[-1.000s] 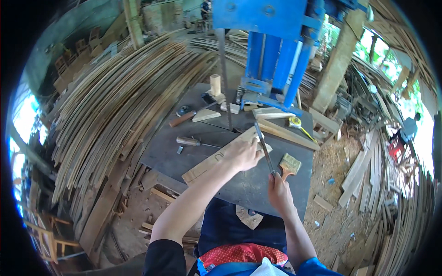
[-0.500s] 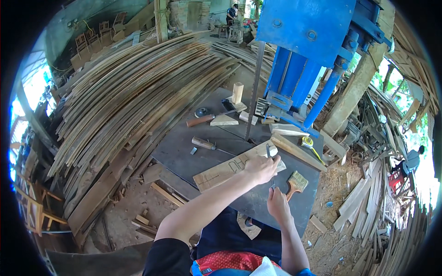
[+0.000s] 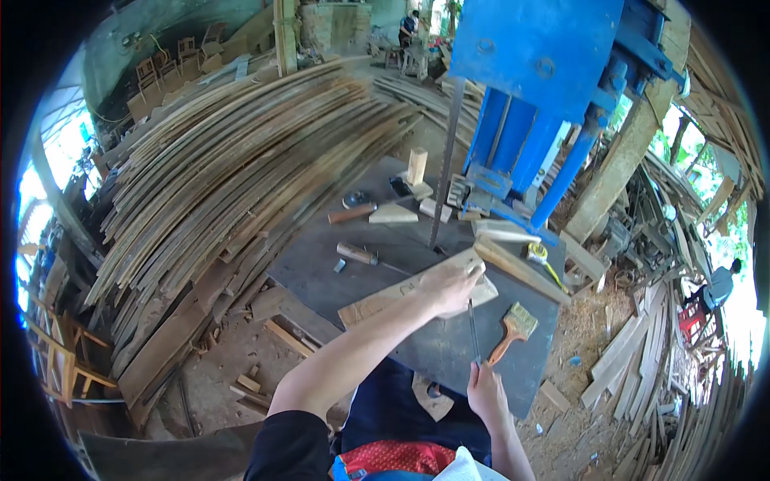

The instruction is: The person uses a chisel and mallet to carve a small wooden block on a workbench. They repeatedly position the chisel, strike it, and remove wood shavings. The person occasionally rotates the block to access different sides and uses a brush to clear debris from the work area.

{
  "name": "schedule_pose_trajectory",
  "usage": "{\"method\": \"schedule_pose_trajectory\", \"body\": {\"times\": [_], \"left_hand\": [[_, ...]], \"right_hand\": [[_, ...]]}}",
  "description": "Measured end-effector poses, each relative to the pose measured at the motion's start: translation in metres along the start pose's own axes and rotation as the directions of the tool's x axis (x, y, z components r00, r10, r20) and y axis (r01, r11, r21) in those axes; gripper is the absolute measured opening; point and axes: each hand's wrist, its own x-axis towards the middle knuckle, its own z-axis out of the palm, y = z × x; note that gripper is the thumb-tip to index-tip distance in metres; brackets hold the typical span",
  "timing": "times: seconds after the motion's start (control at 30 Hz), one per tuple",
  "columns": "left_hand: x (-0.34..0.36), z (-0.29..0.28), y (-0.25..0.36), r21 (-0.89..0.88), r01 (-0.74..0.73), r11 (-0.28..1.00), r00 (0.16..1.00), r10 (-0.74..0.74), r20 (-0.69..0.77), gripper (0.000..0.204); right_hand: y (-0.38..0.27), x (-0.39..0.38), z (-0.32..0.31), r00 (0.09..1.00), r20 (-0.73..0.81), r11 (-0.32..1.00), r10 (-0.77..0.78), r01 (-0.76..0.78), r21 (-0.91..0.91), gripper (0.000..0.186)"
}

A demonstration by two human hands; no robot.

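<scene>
My left hand (image 3: 453, 284) has its fingers curled over the far end of a long metal file (image 3: 473, 333), on a pale board with markings (image 3: 369, 309). My right hand (image 3: 487, 389) grips the file's near end, low by the dark table's edge (image 3: 417, 357). A paintbrush (image 3: 517, 321) lies just right of the file. Behind my left hand lie a wooden-handled tool (image 3: 357, 252), a small metal piece (image 3: 340, 264), a longer wooden strip (image 3: 521, 268) and a yellow tape measure (image 3: 538, 252).
A blue bandsaw (image 3: 537, 48) rises over the table, its blade (image 3: 445, 160) beside wood offcuts (image 3: 393, 214). Stacked planks (image 3: 200, 176) fill the left, loose boards (image 3: 618, 353) the right. Other people are at the back (image 3: 407, 30) and far right (image 3: 718, 284).
Over the last second my right hand and the file have moved down toward me, the file sliding back under my left fingers. The whole view has also shifted, putting the machine farther right.
</scene>
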Motion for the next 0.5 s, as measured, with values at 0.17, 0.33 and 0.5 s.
{"method": "schedule_pose_trajectory", "body": {"times": [0.17, 0.33, 0.5], "left_hand": [[0.009, 0.021, 0.001, 0.058, -0.035, 0.998, 0.999, 0.034, 0.014, 0.065], [0.01, -0.008, -0.006, 0.022, 0.079, 0.997, 0.993, -0.081, 0.084, 0.064], [0.016, -0.006, -0.009, 0.058, 0.019, 0.998, 0.995, -0.025, 0.093, 0.065]], "right_hand": [[0.002, 0.054, 0.031, 0.997, -0.029, 0.997, -0.073, 0.074, 0.03, 0.032], [-0.008, 0.052, 0.022, 0.999, 0.004, 0.999, 0.036, -0.036, 0.034, 0.031], [0.001, 0.001, 0.013, 0.992, 0.082, 0.992, 0.093, -0.099, 0.073, 0.03]]}}
